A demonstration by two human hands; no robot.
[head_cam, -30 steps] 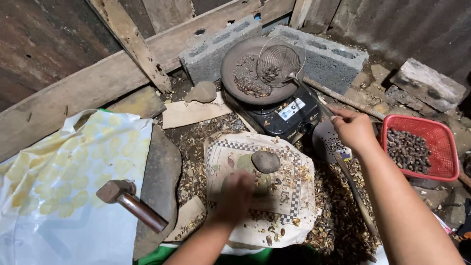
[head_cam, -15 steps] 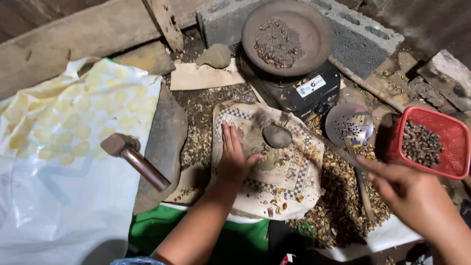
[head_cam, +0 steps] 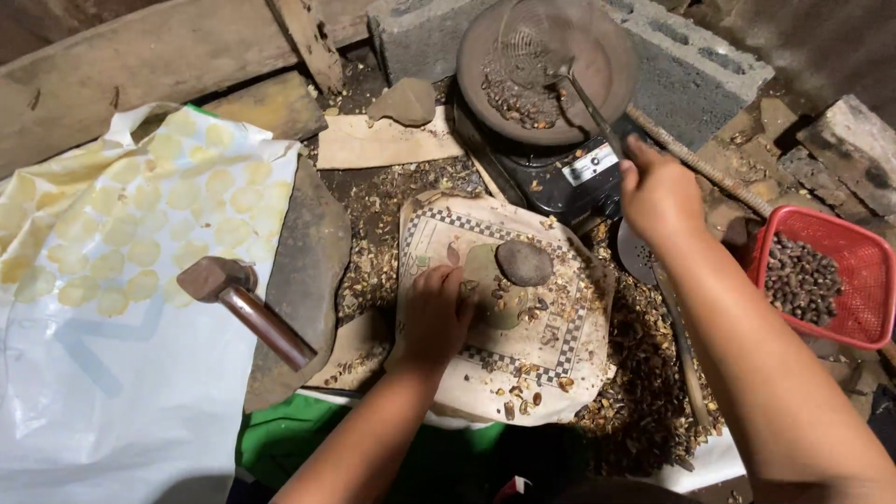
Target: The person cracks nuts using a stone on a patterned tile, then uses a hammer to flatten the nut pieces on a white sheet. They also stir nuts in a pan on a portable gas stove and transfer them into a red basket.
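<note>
While the right hand (head_cam: 658, 191) is closed around the handle of a wire skimmer (head_cam: 537, 42), the handle runs from the hand up and to the far left, so its long axis is a diagonal. The mesh bowl of the skimmer lies at the far end, over the round dark pan (head_cam: 611, 89), where a heap of brown nuts (head_cam: 518, 93) sits on the left side of the pan. The pan stands on a small black stove (head_cam: 560, 177), just in front of a grey block (head_cam: 681, 65).

The left hand (head_cam: 434, 313) is nearer to the person. It rests palm down, with fingers bent, on a checkered board (head_cam: 560, 373). I cannot tell if it pinches something under the fingers. Just to the right of its fingertips lies a flat grey stone (head_cam: 523, 261), with broken shells around it.

So the pan lies far from the left hand and close to the right one. A red basket (head_cam: 873, 313) with dark nuts is on the right, beside the right forearm. A hammer (head_cam: 238, 299) lies on the left, on a stone slab (head_cam: 308, 252), well apart from both hands.
</note>
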